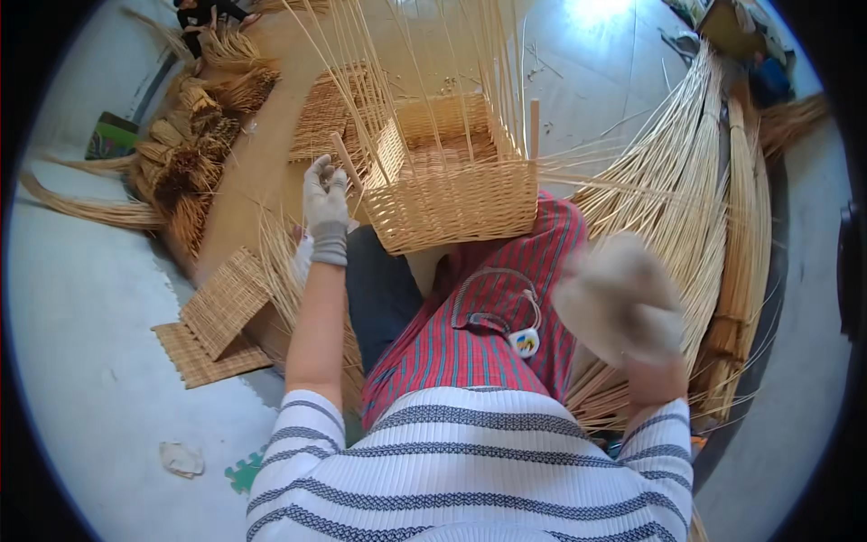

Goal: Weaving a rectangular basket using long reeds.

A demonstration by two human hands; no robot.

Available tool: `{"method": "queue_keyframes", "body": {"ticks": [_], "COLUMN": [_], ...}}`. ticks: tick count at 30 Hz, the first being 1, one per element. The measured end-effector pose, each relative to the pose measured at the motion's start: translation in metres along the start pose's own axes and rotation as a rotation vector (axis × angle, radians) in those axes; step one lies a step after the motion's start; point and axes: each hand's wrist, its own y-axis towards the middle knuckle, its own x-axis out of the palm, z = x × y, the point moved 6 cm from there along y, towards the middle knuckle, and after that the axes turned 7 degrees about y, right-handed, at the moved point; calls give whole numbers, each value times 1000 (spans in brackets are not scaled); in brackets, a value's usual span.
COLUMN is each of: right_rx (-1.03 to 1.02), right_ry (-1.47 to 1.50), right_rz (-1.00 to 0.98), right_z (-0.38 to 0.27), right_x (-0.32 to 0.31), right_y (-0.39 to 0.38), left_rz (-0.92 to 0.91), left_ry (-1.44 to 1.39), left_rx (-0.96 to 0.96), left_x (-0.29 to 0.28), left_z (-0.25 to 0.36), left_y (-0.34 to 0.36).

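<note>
A half-woven wicker basket (456, 212) rests tilted against my knees, its long upright stakes (406, 86) rising from the walls. Flat wooden sticks (534, 128) stand at its near corners. My left hand (325, 200), in a pale glove, is at the near left corner beside one stick, fingers bent inward; whatever is in them is hidden. To the right of my lap, my gloved right hand (621, 298) is smeared by motion, apart from the basket, and its fingers cannot be made out. Loose weaving strands (623, 183) run rightward from the basket's right side.
Long bundles of pale wicker rods (673, 144) lie along the right. Bundled material (194, 149) is heaped at the left, near woven panels (228, 303). Another woven piece (316, 113) lies behind the basket. A round white tape measure (524, 341) lies on my red plaid cloth. Another person (203, 18) sits far left.
</note>
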Motion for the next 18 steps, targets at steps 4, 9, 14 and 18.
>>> {"method": "queue_keyframes", "body": {"ticks": [4, 9, 14, 18], "right_rx": [-604, -545, -441, -278], "right_ry": [395, 383, 375, 328], "right_rz": [-709, -810, -899, -798], "right_z": [-61, -68, -79, -86], "right_x": [61, 69, 85, 89], "right_y": [-13, -10, -5, 17], "left_rz": [42, 46, 30, 30], "left_ry": [-68, -186, -276, -169], "left_rx": [-109, -162, -189, -124], "left_x": [-6, -5, -13, -5], "left_z": [-9, -6, -18, -25], "left_y": [-24, -46, -55, -55]}}
